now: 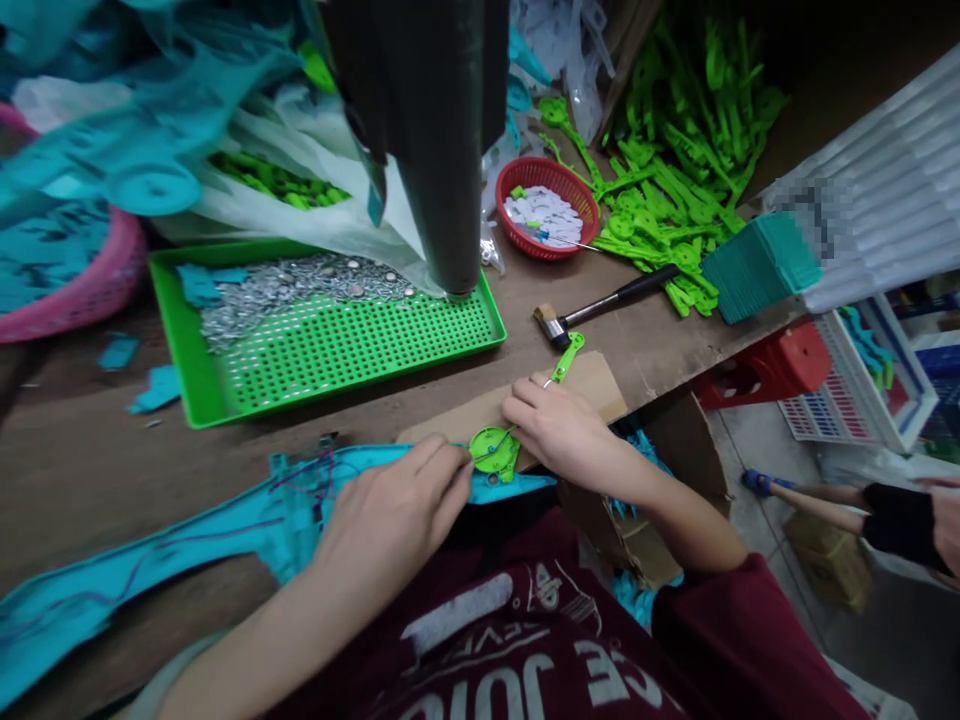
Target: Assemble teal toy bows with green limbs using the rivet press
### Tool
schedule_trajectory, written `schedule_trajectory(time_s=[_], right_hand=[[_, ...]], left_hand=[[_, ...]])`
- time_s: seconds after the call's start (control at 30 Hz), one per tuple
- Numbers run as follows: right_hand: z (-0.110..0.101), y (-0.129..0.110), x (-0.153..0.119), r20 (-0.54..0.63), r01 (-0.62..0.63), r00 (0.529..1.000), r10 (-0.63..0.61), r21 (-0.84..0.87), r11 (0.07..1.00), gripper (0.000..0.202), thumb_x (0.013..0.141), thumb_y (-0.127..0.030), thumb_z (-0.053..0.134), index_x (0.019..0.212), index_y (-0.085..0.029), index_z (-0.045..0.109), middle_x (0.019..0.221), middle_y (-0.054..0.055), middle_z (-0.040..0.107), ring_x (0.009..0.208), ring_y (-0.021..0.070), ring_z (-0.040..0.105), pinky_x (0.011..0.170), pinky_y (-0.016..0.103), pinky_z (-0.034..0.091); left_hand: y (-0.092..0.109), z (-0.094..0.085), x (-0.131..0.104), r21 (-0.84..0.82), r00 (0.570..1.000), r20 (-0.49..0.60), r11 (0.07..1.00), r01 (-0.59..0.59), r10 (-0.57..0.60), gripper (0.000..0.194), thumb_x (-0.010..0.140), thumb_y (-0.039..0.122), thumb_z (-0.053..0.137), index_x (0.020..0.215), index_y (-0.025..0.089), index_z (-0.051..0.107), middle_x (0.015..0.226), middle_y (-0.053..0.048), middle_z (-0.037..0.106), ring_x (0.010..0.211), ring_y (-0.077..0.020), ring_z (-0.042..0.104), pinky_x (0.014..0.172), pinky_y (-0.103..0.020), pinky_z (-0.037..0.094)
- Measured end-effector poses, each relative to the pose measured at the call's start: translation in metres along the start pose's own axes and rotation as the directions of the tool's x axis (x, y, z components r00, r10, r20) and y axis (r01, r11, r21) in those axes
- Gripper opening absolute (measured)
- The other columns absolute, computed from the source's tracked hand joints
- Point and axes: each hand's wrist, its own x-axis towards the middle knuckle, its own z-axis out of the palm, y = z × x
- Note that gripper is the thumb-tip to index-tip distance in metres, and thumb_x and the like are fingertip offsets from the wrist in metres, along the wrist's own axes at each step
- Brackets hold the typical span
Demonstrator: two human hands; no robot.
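Quickly: both hands are at the near table edge, a long bright-blue plastic shell point(202, 550) lying along it under the left hand point(405, 495). That hand is curled, fingertips at the rim of a bright-green plastic part with a flat round end point(491, 448); the right hand point(559, 425) is bent over the part's middle. Fingers hide the contact, so cannot tell what either grasps. Part is between the hands, round end over the shell and a flat tan cardboard sheet point(606, 385); narrow end pokes out beyond the right hand. Long axis runs diagonally, round end near and left, narrow end far and right, probably one piece though its middle is covered.

Edges: near rim of the perforated green plastic tray point(352, 372) faces the hands from beyond the cardboard. Black-handled hammer point(615, 300) lies just past the narrow end. Brown wooden tabletop point(506, 325) shows between tray and hammer, a gap to move through; rightward, wood runs to the table's edge.
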Motion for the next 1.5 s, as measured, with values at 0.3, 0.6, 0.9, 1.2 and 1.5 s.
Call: schedule_trajectory(time_s=[0.3,0.6,0.9,1.2,1.5], right_hand=[[0.012,0.007,-0.013,-0.116,0.186,0.975,-0.191,-0.051,0.981,0.015,0.101,-0.017,0.051,0.091,-0.018,0.063,0.096,0.008,0.057,0.09,0.0211,0.044,0.071,0.031,0.037],[0.02,-0.02,-0.021,-0.231,0.289,0.928,-0.294,-0.056,0.956,0.027,0.104,-0.016,0.04,0.106,-0.012,0.067,0.093,0.01,0.065,0.09,0.0217,0.053,0.075,0.034,0.048],[0.018,-0.033,-0.018,-0.139,0.196,0.969,-0.206,-0.084,0.977,0.027,0.102,-0.012,0.039,0.099,-0.011,0.066,0.096,0.012,0.06,0.093,0.0231,0.053,0.072,0.034,0.051],[0.006,-0.043,-0.015,0.009,0.22,0.975,-0.222,-0.169,0.961,0.017,0.099,-0.014,0.048,0.1,-0.011,0.065,0.101,0.013,0.06,0.097,0.0273,0.055,0.072,0.038,0.054],[-0.068,0.048,0.031,0.097,0.317,0.918,-0.384,0.402,0.859,0.023,0.097,-0.019,0.058,0.116,-0.017,0.07,0.108,0.007,0.069,0.098,0.0145,0.067,0.088,0.027,0.055]], left_hand=[[-0.008,-0.023,0.027,0.041,0.868,0.443,0.973,0.228,-0.222,0.028,0.096,0.03,0.045,0.092,0.018,0.069,0.089,-0.008,0.073,0.08,-0.0249,0.069,0.063,-0.032,0.038],[-0.006,-0.021,0.032,0.09,0.846,0.483,0.973,0.212,-0.229,0.024,0.098,0.025,0.044,0.09,0.015,0.065,0.089,-0.009,0.072,0.082,-0.0243,0.069,0.067,-0.033,0.043],[0.0,-0.011,0.017,0.296,0.941,0.331,0.955,-0.037,-0.066,0.022,0.094,0.01,0.045,0.086,0.015,0.065,0.076,-0.006,0.063,0.058,-0.0212,0.06,0.047,-0.031,0.026],[-0.014,-0.004,-0.018,0.372,0.905,0.116,0.827,-0.421,0.408,0.029,0.101,0.019,0.045,0.107,0.011,0.072,0.094,-0.011,0.07,0.081,-0.0234,0.063,0.068,-0.035,0.047],[-0.01,0.027,-0.029,0.388,0.959,-0.019,0.886,-0.254,0.283,0.035,0.082,0.008,0.051,0.1,0.016,0.08,0.111,-0.012,0.073,0.112,-0.0239,0.06,0.098,-0.036,0.045]])
